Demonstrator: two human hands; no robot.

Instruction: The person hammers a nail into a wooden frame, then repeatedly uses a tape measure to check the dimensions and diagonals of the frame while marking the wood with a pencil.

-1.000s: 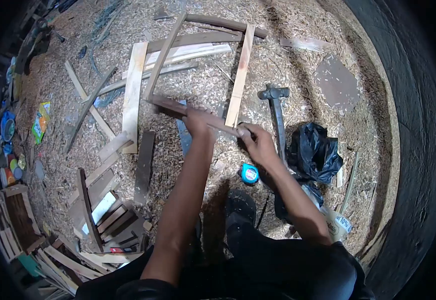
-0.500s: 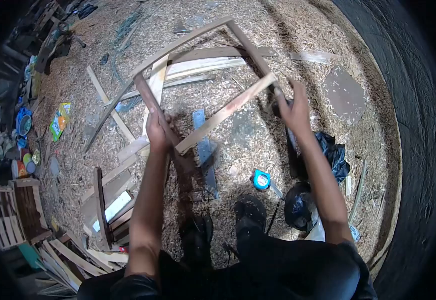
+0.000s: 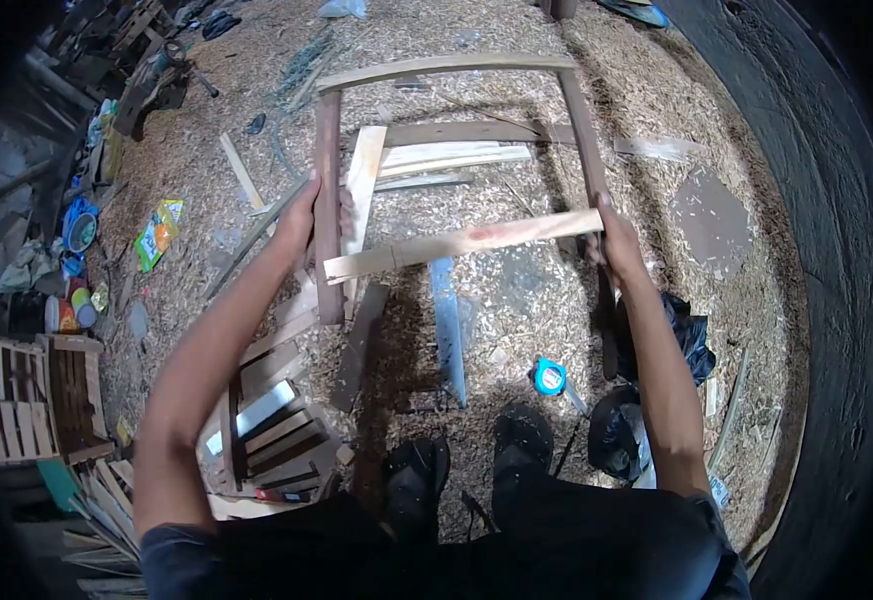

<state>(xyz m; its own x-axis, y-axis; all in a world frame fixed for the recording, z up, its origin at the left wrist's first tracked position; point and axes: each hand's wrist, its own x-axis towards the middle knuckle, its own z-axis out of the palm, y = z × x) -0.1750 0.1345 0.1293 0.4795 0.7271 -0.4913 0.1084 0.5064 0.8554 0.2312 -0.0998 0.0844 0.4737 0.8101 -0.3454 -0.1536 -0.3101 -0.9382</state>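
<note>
Is a four-sided, open wooden frame (image 3: 517, 62), with a pale top slat (image 3: 407, 71), a brown left side piece (image 3: 328, 160), a brown right side piece (image 3: 583, 130) and a pale lower slat (image 3: 437, 247) marked by a reddish patch near its middle. Hangs raised over the shaving-covered ground (image 3: 197, 120), held along both sides by the hands, left (image 3: 302, 215) and right (image 3: 619, 240). Slants upward to the right along the lower slat, with the left side piece jutting out below.

Wood shavings covering the floor (image 3: 197, 160).
</note>
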